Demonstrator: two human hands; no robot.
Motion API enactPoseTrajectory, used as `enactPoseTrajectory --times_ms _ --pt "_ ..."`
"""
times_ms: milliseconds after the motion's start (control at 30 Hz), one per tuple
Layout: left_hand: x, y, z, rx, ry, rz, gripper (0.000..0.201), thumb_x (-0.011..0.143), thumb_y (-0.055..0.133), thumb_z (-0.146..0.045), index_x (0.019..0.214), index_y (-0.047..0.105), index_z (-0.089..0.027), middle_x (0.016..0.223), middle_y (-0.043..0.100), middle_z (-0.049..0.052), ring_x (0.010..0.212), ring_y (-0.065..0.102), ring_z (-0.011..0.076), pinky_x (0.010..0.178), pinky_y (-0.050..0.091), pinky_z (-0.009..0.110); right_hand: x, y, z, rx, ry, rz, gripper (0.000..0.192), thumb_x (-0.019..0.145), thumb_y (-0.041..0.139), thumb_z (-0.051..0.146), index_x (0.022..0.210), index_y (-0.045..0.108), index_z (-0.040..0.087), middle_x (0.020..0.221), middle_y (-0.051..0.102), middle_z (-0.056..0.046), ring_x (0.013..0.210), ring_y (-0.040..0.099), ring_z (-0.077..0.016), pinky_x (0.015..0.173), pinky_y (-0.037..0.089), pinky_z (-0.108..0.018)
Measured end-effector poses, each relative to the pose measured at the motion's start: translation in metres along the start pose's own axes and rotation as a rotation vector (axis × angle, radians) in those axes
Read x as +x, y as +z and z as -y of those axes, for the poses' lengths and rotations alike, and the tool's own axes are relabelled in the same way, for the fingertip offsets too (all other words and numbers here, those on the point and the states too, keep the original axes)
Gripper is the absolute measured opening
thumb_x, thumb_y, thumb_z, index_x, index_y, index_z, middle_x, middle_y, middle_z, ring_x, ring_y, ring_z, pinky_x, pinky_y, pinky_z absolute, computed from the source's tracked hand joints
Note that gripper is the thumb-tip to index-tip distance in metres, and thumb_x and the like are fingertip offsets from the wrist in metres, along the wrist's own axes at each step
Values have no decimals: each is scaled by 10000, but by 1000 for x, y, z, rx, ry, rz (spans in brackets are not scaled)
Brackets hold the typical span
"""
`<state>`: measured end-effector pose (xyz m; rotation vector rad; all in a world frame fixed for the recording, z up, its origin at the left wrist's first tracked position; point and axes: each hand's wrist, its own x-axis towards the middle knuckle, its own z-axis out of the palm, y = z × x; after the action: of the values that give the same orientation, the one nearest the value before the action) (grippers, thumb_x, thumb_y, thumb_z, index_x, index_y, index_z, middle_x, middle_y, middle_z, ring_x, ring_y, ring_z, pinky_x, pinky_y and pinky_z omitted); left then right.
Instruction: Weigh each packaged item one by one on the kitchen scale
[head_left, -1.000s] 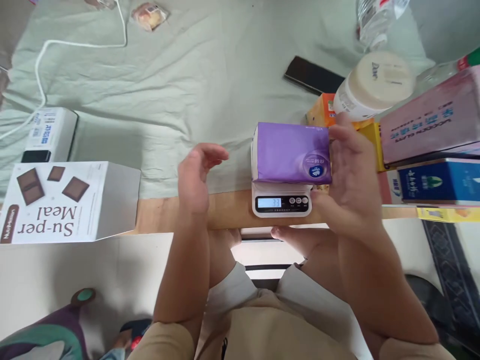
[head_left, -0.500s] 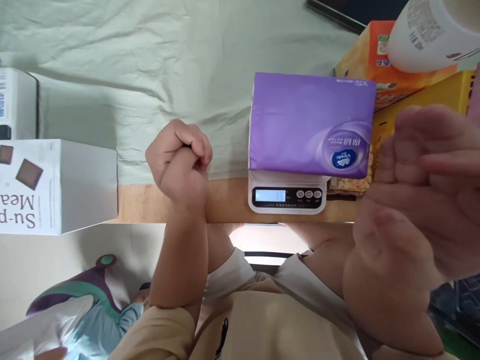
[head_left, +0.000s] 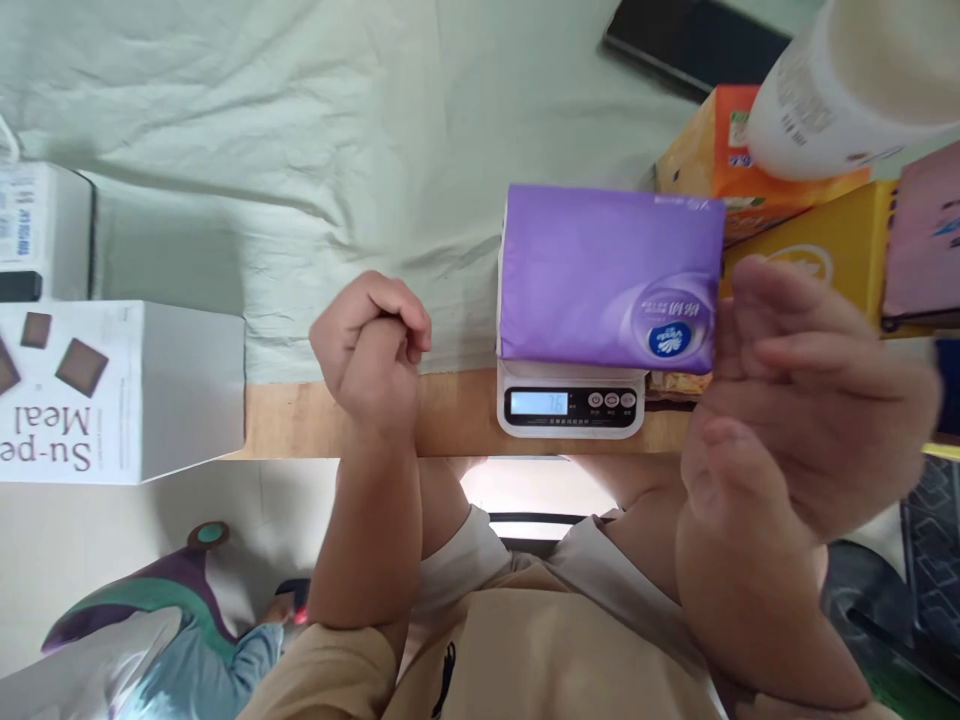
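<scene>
A: Where is the pack (head_left: 600, 275) relative to the hands?

B: It lies flat on the scale (head_left: 570, 400), right of frame centre. The right hand (head_left: 795, 400) is just beside its right end, fingers loosely spread and holding nothing; whether the fingertips touch the wrapper I cannot tell, since the hand is blurred. The left hand (head_left: 371, 350) is curled into a fist to the left, apart from the pack, empty.

A: And the edges?

B: The scale sits on the wooden strip (head_left: 300, 420) at the near edge of the table, its display facing the person. The pack overhangs the scale on the right.

A: Room to move?

B: Left of the pack and above it, bare green cloth (head_left: 300, 120) reaches the white box (head_left: 127, 390) at the far left. On the right it is crowded: an orange box (head_left: 720, 150), a yellow box (head_left: 825, 250) and a white bottle (head_left: 847, 90) stand close against the pack's right end.
</scene>
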<state>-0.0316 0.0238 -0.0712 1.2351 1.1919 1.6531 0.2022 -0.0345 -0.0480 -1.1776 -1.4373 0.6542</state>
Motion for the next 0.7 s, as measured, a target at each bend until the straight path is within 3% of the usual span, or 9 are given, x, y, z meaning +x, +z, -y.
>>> enactPoseTrajectory --times_ms 67,133,200,233,300,400,567,700 --pt "-1 0 1 20 30 31 249 995 552 -278 824 731 -249 676 629 8 624 569 138 603 426 317 4 2 2 51 -90 -56 425 804 652 227 1221 666 312 1455 612 -35 1463 547 -288 1310 410 -618" --pt "2 -1 6 76 101 174 292 975 633 -503 1141 741 -288 1068 745 48 1026 697 200 883 535 351 8 3 3 70 -130 -54 490 771 660 180 1246 676 298 1465 627 -40 1450 561 -287 1285 448 -615" --pt "5 -1 12 137 179 387 697 860 730 -666 1456 575 -341 1498 601 77 1441 543 289 1154 481 418 11 5 1 67 -136 -42 499 775 670 179 1259 663 299 1482 616 -47 1453 557 -287 1274 455 -621" --pt "7 -1 15 165 204 479 873 809 760 -709 1552 467 -357 1614 499 86 1538 449 325 1232 436 455 12 5 0 62 -129 -33 488 789 669 182 1262 654 303 1483 612 -52 1452 555 -284 1268 459 -619" --pt "8 -1 16 223 215 598 1047 766 798 -719 1634 327 -370 1703 385 102 1601 365 365 1309 369 511 12 6 -2 48 -107 -22 456 823 660 185 1261 638 313 1478 605 -62 1454 550 -275 1263 463 -608" --pt "5 -1 12 285 181 640 1103 757 856 -631 1656 263 -391 1717 376 98 1592 391 369 1325 369 521 10 6 -7 43 -95 -17 423 849 651 205 1258 625 313 1468 594 -75 1456 540 -276 1259 465 -593" --pt "-1 -1 -4 362 109 631 1091 764 883 -558 1655 279 -383 1713 394 97 1583 409 377 1322 386 535 4 6 -11 60 -93 25 449 852 639 269 1296 581 307 1464 565 -87 1502 486 -298 1241 469 -606" --pt "-6 4 -14 421 167 567 984 788 863 -561 1620 384 -348 1733 359 103 1619 329 407 1330 363 592 2 7 -3 56 -114 61 436 872 599 332 1306 557 309 1458 548 -89 1541 442 -326 1272 410 -655"
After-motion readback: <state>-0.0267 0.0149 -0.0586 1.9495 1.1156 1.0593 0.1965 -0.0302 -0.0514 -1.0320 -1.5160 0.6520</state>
